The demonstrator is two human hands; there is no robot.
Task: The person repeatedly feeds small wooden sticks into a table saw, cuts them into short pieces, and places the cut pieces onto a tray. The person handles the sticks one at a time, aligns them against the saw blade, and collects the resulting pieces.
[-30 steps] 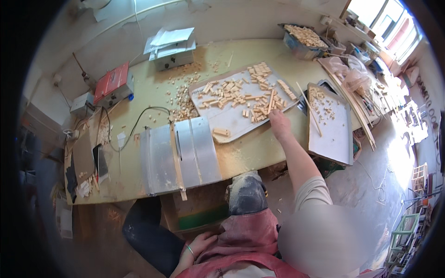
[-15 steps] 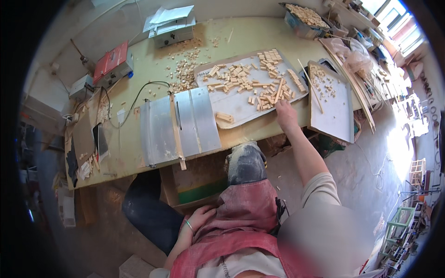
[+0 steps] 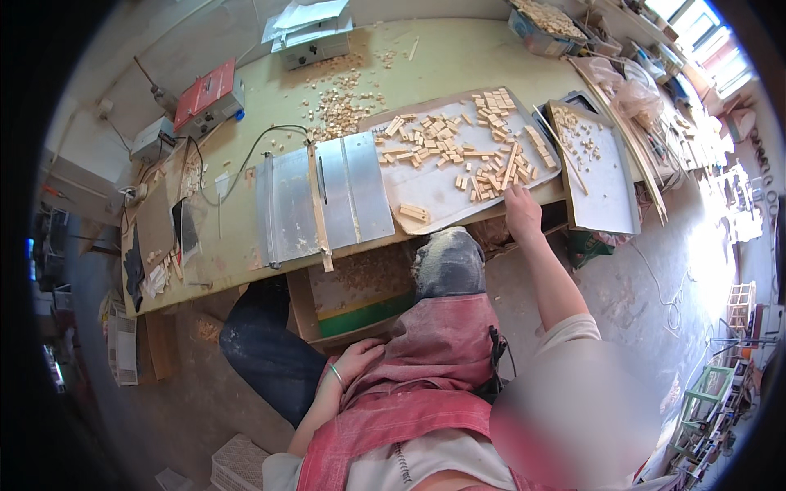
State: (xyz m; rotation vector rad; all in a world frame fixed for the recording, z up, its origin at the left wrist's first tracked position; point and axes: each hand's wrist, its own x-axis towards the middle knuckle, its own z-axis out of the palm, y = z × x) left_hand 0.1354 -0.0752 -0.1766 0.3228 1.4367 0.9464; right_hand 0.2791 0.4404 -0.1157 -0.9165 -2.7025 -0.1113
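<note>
My right hand (image 3: 524, 211) reaches to the front right of a white tray (image 3: 434, 188) strewn with small pale wooden blocks (image 3: 430, 131). Its fingertips are closed at the lower end of a slim wooden strip (image 3: 511, 164) lying among the blocks. My left hand (image 3: 360, 358) lies loosely on the red apron (image 3: 434, 335) over my lap, fingers apart and slightly bent, a green bangle at the wrist. An aluminium sliding plate (image 3: 360, 188) with a wooden bar and slot sits left of the tray. A second tray (image 3: 602, 196) with small offcuts and a long stick stands to the right.
Loose chips (image 3: 336, 106) cover part of the green tabletop (image 3: 409, 78). Behind are a red-lidded box (image 3: 205, 94), a metal control box (image 3: 315, 49) and a bin of pieces (image 3: 540, 33). Long strips (image 3: 622, 139) lie rightward; cables (image 3: 663, 295) trail on the floor.
The bench has shifted upward in the picture as the camera moved. My right hand stays at the strip's lower end, and my left hand remains on the apron.
</note>
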